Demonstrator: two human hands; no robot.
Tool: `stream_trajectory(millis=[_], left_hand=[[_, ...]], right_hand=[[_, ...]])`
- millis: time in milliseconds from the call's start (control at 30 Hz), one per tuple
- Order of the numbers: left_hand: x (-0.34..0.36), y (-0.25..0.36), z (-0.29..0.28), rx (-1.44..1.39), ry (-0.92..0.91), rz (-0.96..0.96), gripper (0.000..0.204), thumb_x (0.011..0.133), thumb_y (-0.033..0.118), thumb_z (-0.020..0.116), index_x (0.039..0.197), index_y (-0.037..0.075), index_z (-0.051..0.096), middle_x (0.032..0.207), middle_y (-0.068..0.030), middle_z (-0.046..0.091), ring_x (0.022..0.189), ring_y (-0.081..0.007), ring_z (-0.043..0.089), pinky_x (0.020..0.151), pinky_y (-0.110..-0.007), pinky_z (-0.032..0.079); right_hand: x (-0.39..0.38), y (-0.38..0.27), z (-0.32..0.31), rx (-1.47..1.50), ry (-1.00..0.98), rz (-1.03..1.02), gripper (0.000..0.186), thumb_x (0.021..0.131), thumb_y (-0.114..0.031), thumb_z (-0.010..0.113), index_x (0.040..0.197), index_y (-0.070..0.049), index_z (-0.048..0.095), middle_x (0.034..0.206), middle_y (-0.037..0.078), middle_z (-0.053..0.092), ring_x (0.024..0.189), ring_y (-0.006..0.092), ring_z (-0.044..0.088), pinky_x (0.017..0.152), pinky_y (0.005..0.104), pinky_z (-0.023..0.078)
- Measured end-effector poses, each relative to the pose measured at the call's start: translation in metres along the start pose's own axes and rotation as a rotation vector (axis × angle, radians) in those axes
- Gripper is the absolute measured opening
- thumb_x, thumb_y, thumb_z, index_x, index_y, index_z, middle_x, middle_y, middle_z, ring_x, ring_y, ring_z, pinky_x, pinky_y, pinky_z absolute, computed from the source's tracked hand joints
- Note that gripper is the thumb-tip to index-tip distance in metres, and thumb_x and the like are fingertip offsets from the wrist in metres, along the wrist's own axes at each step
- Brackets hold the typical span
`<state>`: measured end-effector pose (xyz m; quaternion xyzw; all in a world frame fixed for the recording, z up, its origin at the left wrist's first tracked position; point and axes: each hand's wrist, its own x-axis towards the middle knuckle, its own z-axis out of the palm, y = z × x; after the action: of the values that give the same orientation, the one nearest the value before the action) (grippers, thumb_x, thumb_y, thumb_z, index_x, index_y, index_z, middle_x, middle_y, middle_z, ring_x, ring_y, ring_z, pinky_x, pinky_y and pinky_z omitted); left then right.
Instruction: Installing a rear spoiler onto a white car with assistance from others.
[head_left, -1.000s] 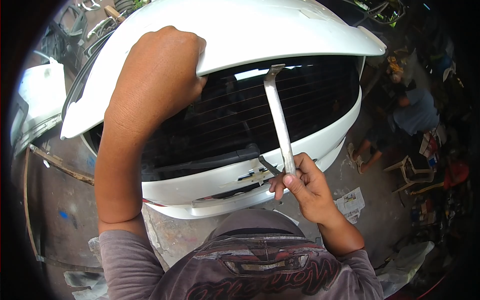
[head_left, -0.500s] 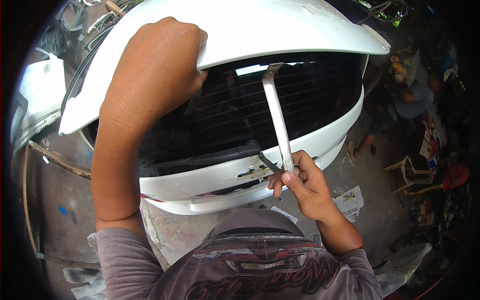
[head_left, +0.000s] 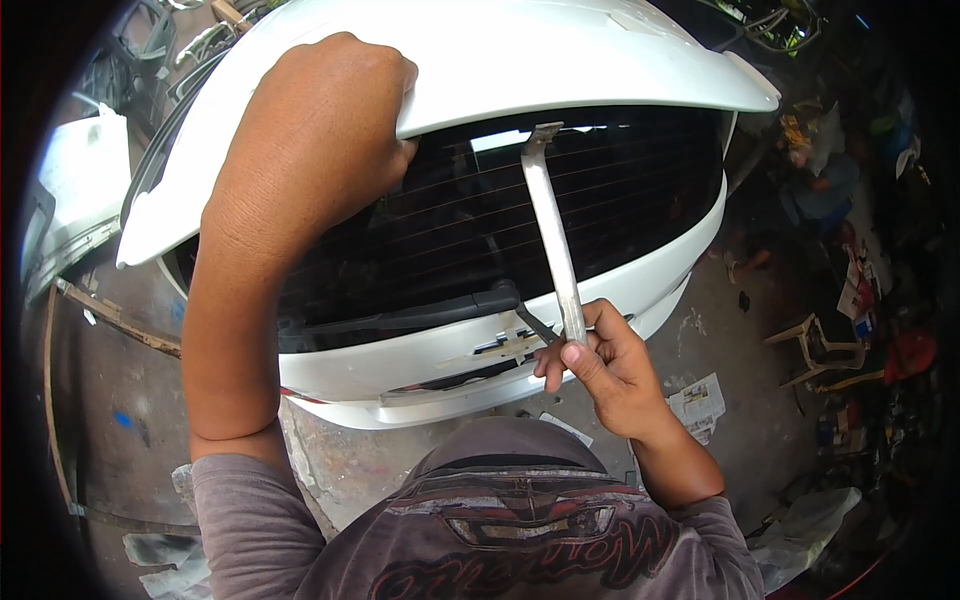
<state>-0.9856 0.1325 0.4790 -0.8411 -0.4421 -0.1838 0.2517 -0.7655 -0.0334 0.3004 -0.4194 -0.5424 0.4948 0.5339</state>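
Observation:
My left hand [head_left: 310, 140] is closed at the lower edge of the car's white rear spoiler [head_left: 560, 60], its thumb tucked just under that edge. Its fingertips are hidden behind the hand. In my right hand [head_left: 620, 375], between thumb and fingers, is a silver metal bar [head_left: 553, 235] with a bent, flattened tip. That tip stands up in front of the dark rear window [head_left: 640, 180], close below the spoiler. A short dark flat tool [head_left: 537, 324] also sticks out from the right hand's fingers; its kind is unclear.
A black rear wiper [head_left: 410, 315] lies along the window's bottom, above the white tailgate [head_left: 360, 368]. On the floor at right are newspaper sheets [head_left: 698, 405] and a wooden stool frame [head_left: 812, 348]. A person [head_left: 825, 190] is in shadow farther right. Body panels [head_left: 85, 190] stand at left.
The silver bar's upper end has shifted slightly left and up. My left hand stays at the spoiler edge. The person at far right has changed posture.

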Motion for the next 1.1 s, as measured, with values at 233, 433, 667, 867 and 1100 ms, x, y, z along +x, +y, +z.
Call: stream_trajectory(millis=[233,433,667,867,1100], left_hand=[[-0.002,0.0,0.0,-0.012,-0.007,-0.014,0.044,0.069,0.01,0.085,0.111,0.001,0.076,0.092,-0.0215,0.073,0.089,-0.0382,0.07,0.085,-0.045,0.054],[-0.001,0.001,-0.001,-0.03,-0.021,-0.016,0.041,0.069,0.009,0.085,0.108,0.001,0.076,0.091,-0.0223,0.073,0.088,-0.039,0.07,0.084,-0.045,0.054],[0.0,0.001,-0.003,-0.032,-0.042,-0.009,0.034,0.069,0.009,0.084,0.101,0.001,0.075,0.087,-0.0219,0.072,0.087,-0.0402,0.069,0.083,-0.046,0.054],[-0.001,0.002,-0.004,-0.044,-0.023,0.011,0.025,0.069,0.009,0.083,0.091,0.001,0.072,0.084,-0.0216,0.071,0.085,-0.0413,0.068,0.08,-0.047,0.053],[-0.001,-0.004,-0.003,-0.055,-0.027,-0.023,0.028,0.069,0.008,0.082,0.094,0.0,0.073,0.084,-0.0227,0.07,0.086,-0.0419,0.068,0.08,-0.047,0.053]], right_hand=[[0.003,-0.002,0.002,0.003,-0.003,-0.009,0.025,0.108,-0.016,0.053,0.123,0.003,0.05,0.089,0.013,0.069,0.086,0.0186,0.07,0.092,0.0392,0.054],[0.006,-0.003,0.001,-0.021,0.006,-0.007,0.024,0.108,-0.017,0.053,0.122,0.002,0.05,0.084,0.011,0.069,0.087,0.0191,0.07,0.09,0.039,0.054],[0.006,-0.006,-0.001,-0.023,0.006,-0.005,0.025,0.108,-0.017,0.053,0.123,0.003,0.051,0.086,0.012,0.069,0.086,0.0185,0.07,0.091,0.0385,0.054],[0.005,-0.006,-0.001,-0.01,0.003,-0.012,0.025,0.108,-0.017,0.054,0.123,0.003,0.051,0.087,0.011,0.069,0.085,0.0177,0.07,0.091,0.0376,0.054],[0.013,-0.006,0.002,-0.02,-0.027,-0.024,0.024,0.108,-0.018,0.053,0.122,0.002,0.051,0.088,0.011,0.069,0.086,0.0172,0.069,0.089,0.0367,0.054]])
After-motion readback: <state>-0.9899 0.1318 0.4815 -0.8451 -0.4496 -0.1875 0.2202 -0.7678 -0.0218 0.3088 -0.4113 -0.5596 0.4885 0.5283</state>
